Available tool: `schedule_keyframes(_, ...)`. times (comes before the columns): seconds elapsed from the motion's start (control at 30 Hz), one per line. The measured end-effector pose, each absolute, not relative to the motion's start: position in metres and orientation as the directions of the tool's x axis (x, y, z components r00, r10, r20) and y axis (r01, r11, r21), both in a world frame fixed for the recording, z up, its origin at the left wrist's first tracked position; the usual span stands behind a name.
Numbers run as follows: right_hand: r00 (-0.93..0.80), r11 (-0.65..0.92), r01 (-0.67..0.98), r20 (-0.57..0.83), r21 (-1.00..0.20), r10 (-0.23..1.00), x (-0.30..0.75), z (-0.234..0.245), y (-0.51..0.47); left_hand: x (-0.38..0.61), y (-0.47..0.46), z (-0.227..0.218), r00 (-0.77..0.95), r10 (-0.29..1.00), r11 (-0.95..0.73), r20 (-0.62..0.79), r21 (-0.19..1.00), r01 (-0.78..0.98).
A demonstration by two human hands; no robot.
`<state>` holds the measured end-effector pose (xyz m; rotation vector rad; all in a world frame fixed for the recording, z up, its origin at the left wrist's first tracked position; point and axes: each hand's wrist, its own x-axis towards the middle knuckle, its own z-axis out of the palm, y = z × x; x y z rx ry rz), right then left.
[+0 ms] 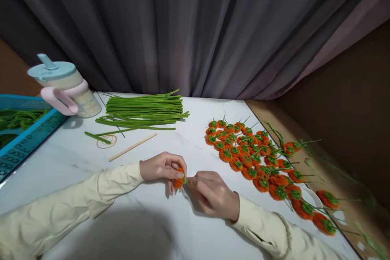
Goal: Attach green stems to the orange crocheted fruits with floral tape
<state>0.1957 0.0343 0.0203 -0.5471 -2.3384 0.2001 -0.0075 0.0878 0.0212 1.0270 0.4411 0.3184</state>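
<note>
My left hand [161,167] pinches a small orange pipe-cleaner flower [179,181] just above the white table [76,162]. My right hand [211,193] is closed beside it, its fingertips at the flower's green centre. Both arms wear cream sleeves. To the right lies a spread of several finished orange flowers with green centres [258,158] on thin green stems.
A bundle of green pipe cleaners [143,111] lies at the back of the table, with a wooden stick [132,147] and a rubber band [106,142] in front. A lidded cup with a pink handle [65,87] and a blue basket [21,134] stand left. Grey curtain behind.
</note>
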Motion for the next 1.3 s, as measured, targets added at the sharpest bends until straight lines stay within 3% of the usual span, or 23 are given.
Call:
schedule_keyframes(0.13, -0.666, 0.915, 0.335, 0.631, -0.224, 0.398, 0.195, 0.021, 0.034, -0.008, 0.091, 0.020, 0.883, 0.418, 0.514, -0.216, 0.857, -0.034)
schedule_keyframes(0.43, -0.719, 0.909, 0.407, 0.646, 0.090, 0.257, 0.195, 0.025, 0.032, -0.012, 0.096, 0.014, 0.876, 0.324, 0.709, -0.357, 0.705, 0.025)
schedule_keyframes(0.8, -0.696, 0.905, 0.423, 0.653, 0.039, 0.297, 0.195, 0.025, 0.031, -0.014, 0.094, 0.003, 0.899, 0.254, 0.871, -0.358, 0.489, -0.051)
schedule_keyframes(0.97, -0.710, 0.900, 0.423, 0.655, 0.102, 0.260, 0.195, 0.026, 0.030, -0.014, 0.092, 0.007, 0.874, 0.256, 0.899, -0.413, 0.434, -0.059)
schedule_keyframes(1.1, -0.716, 0.904, 0.408, 0.660, 0.132, 0.227, 0.197, 0.024, 0.031, -0.013, 0.091, 0.014, 0.889, 0.173, 0.947, -0.424, 0.320, -0.032)
schedule_keyframes(1.2, -0.679, 0.923, 0.386, 0.677, 0.002, 0.282, 0.196, 0.021, 0.031, -0.012, 0.090, 0.015, 0.899, 0.134, 0.961, -0.417, 0.275, -0.015)
schedule_keyframes(1.3, -0.551, 0.835, 0.343, 0.627, -0.431, 0.550, 0.194, 0.020, 0.030, -0.012, 0.090, 0.012, 0.893, 0.187, 0.936, -0.410, 0.350, -0.035)
